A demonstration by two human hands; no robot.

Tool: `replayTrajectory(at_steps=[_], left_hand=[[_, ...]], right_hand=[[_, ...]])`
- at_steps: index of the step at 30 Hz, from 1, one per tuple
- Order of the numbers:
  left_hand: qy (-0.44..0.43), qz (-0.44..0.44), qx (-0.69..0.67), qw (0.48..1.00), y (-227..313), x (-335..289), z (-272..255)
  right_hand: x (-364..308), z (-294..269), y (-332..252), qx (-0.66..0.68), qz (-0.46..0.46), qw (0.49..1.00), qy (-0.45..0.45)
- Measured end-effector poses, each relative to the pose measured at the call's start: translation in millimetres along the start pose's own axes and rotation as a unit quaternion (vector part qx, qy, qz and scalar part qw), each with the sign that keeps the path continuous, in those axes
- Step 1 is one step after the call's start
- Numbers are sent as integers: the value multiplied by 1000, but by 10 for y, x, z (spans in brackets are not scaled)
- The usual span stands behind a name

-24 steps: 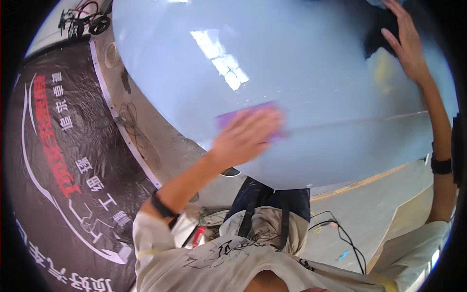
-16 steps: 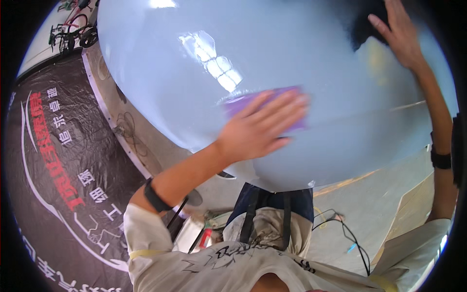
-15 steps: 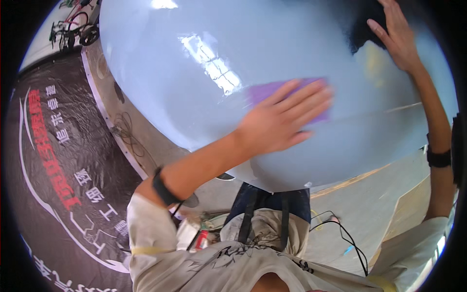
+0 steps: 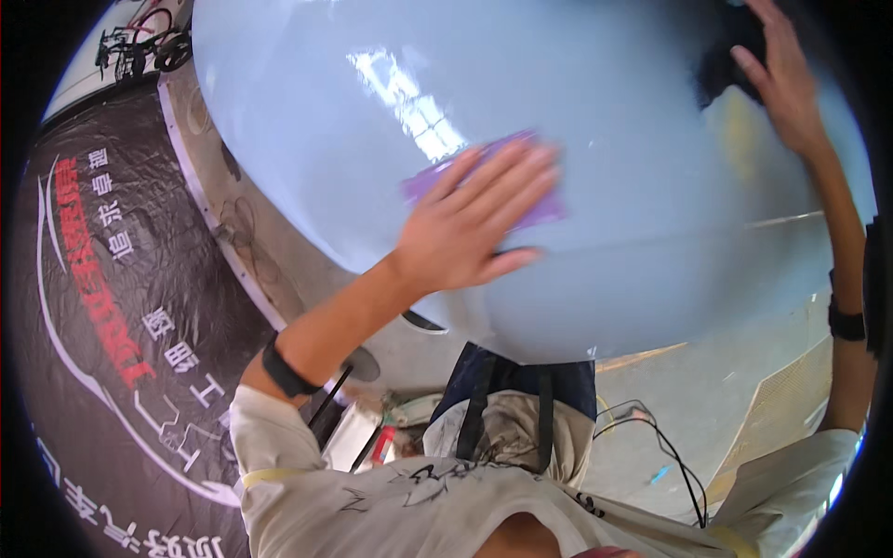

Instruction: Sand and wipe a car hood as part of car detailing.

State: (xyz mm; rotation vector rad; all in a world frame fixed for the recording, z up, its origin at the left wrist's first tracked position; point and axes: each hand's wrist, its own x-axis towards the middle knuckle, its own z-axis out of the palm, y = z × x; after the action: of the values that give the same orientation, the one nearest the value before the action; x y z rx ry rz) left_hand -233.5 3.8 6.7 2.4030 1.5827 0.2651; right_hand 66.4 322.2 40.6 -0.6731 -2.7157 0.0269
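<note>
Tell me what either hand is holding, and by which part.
Left hand lies flat on a purple sheet, across its middle, not pinching it. Right hand: nothing visibly held, partly out of frame.

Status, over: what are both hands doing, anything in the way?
Left hand flat over purple sheet on glossy pale-blue panel. Right hand open at panel's right side, contact unclear. No obstacle visible around the sheet.

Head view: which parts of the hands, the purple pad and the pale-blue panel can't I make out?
In the head view:
- Purple pad: middle and underside, covered by the left hand.
- Left palm: hidden by the back of that hand.
- Right hand: fingertips, cut off by the upper edge.
- Pale-blue panel: far side, cut off by the upper edge.
</note>
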Motion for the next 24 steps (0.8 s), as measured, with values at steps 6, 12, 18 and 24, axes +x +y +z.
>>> replayTrajectory(at_steps=[6,12,18,24], left_hand=[[212,25,-44,976,-123,1665,250],[76,-80,-52,992,300,274,168],[208,-30,-34,977,-213,1540,-144],[164,-37,-29,985,10,1144,63]], right_hand=[[67,346,210,10,-34,999,14],[-81,151,341,-27,-15,999,11],[136,166,263,21,-7,1000,15],[-49,184,255,25,-15,999,16]])
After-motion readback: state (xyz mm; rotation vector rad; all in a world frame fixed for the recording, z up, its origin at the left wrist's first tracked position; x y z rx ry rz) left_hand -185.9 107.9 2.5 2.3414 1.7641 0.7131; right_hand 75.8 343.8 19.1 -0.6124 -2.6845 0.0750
